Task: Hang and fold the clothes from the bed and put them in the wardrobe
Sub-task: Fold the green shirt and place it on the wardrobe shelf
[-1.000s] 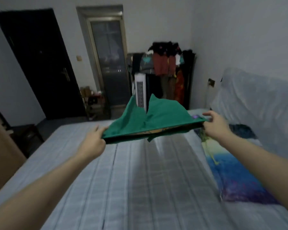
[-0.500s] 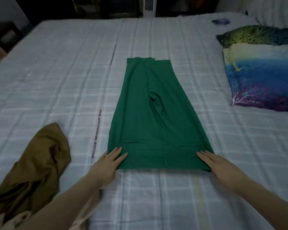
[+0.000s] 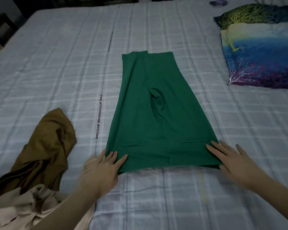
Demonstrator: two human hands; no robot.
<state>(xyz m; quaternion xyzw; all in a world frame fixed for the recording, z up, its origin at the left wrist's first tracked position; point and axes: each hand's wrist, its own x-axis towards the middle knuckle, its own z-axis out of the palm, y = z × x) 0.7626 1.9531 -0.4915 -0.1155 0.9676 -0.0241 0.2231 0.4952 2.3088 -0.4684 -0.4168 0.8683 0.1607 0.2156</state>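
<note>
Fig.: I see L hand (image 3: pixel 101 168) flat, fingers straight & spread, pressing near-left corner of the flat green fabric garment (image 3: pixel 156 117) on the pale checked bed sheet (image 3: pixel 56 63). R hand (image 3: pixel 234 161) likewise flat at near-right corner. Crumpled olive-brown garment (image 3: pixel 47 146) & beige cloth (image 3: pixel 20 208) lie near-left, partly cut off. Blue-green printed pillow (image 3: pixel 259 47) far right, cropped. Bare sheet w/ room beyond the green hem.

Green garment (image 3: pixel 158 123) — pale grey-white checked bedsheet (image 3: pixel 56 63) — olive-brown garment (image 3: pixel 47 143), beige garment (image 3: pixel 18 208).
</note>
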